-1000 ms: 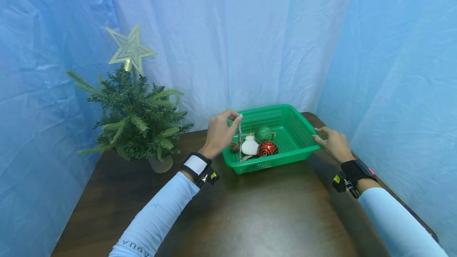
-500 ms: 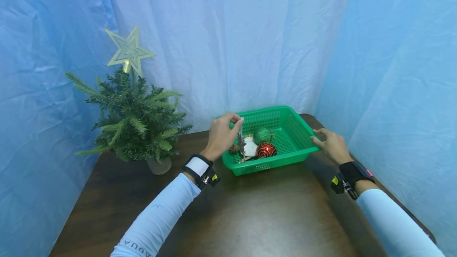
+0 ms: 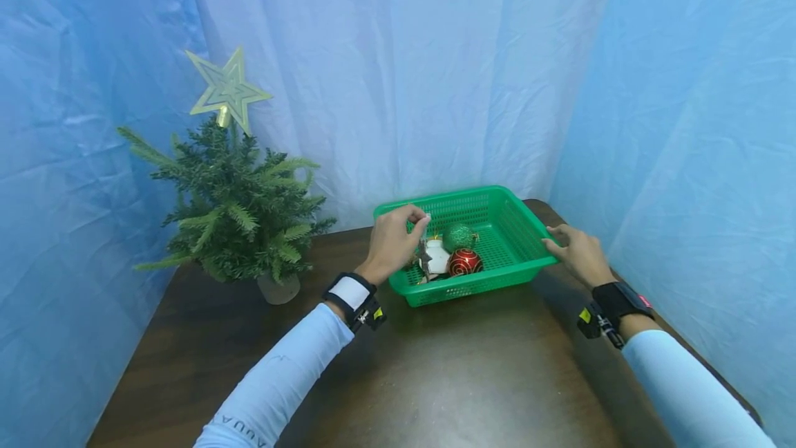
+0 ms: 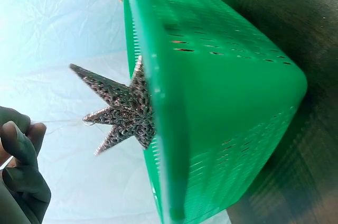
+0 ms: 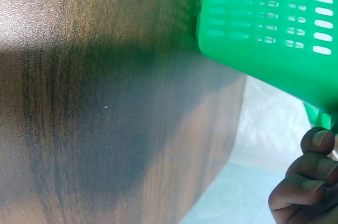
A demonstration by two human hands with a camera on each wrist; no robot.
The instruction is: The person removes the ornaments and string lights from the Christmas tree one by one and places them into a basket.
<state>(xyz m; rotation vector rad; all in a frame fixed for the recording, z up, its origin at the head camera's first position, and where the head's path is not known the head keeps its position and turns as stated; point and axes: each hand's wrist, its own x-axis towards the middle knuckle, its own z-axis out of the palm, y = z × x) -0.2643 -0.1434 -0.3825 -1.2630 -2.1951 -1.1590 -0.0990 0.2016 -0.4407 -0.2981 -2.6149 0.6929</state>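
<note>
My left hand (image 3: 392,244) pinches a thin clear thread between thumb and fingertips over the left end of the green basket (image 3: 472,289). From that thread hangs a glittery brown star ornament (image 4: 124,109), its lower part hidden behind the basket rim in the left wrist view. On the basket's right rim, my right hand (image 3: 581,254) grips the edge with thumb and fingers. Inside the basket lie a red ball ornament (image 3: 464,262) with gold swirls, a green glitter ball ornament (image 3: 460,237) and a white ornament (image 3: 438,256), partly covered by the star.
A small artificial Christmas tree (image 3: 236,206) stands on the left of the dark wooden table (image 3: 448,372), topped by a gold star (image 3: 229,88). Pale blue curtains (image 3: 448,75) enclose the table's back and sides.
My left hand has come down a little and to the right, lowering the star ornament. The star has turned from edge-on to show its face. My right hand stays on the rim.
</note>
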